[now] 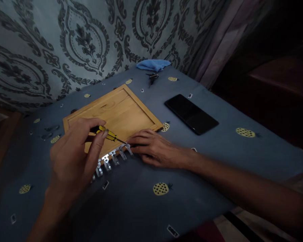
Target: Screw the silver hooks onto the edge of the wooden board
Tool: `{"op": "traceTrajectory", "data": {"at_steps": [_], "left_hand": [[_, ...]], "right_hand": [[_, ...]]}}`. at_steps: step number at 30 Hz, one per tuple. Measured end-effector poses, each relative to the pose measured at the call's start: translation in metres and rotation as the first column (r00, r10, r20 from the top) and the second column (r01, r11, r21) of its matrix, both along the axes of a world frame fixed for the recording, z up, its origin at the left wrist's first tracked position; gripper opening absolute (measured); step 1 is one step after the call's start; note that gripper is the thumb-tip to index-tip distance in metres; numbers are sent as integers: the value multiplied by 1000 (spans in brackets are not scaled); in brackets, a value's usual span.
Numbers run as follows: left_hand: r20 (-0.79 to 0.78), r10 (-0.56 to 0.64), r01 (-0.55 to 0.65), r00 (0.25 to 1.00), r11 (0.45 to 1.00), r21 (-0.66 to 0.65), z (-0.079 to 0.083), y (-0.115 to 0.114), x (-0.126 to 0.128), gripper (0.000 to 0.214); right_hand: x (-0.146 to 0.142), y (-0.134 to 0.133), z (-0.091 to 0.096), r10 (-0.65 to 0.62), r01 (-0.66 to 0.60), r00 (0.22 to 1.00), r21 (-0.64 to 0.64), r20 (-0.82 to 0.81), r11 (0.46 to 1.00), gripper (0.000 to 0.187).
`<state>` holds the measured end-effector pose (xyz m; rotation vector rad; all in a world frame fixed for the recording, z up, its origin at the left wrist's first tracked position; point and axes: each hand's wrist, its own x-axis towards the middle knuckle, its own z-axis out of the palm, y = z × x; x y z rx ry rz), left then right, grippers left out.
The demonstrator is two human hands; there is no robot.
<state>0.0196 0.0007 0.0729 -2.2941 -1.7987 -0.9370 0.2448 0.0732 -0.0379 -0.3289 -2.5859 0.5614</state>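
Note:
In my left hand (74, 158) is a small screwdriver (107, 133) with a yellow and black handle, held between thumb and fingers. Its shaft slants down to the right, and the tip meets the right end of a shiny metal hook rail (113, 155). The rail lies along the near edge of a framed wooden board (116, 111), its several hooks jutting out past the edge. Closed over the board's near right corner, my right hand (154, 148) has its fingertips beside the screwdriver tip. Those fingers partly cover the rail's end; my left hand hides its other end.
A black phone (192, 113) lies right of the board. Dark-handled scissors (153, 78) and a blue cloth (153, 64) are at the table's far end. The blue tablecloth (204, 168) has pineapple prints, and a patterned curtain (91, 40) hangs behind.

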Motion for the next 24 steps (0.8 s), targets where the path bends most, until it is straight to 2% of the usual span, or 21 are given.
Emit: {"op": "traceTrajectory", "data": {"at_steps": [10, 17, 24], "left_hand": [[-9, -22, 22, 1000, 1000, -17, 0, 1, 1, 15], [112, -5, 10, 994, 999, -47, -8, 5, 4, 17], [87, -80, 80, 993, 997, 11, -9, 17, 13, 17]], "right_hand": [[0, 0, -2, -8, 8, 1000, 8, 1, 1000, 32], [-1, 0, -1, -12, 13, 1000, 24, -9, 1000, 32], [-1, 1, -5, -12, 12, 1000, 40, -9, 999, 33]]}}
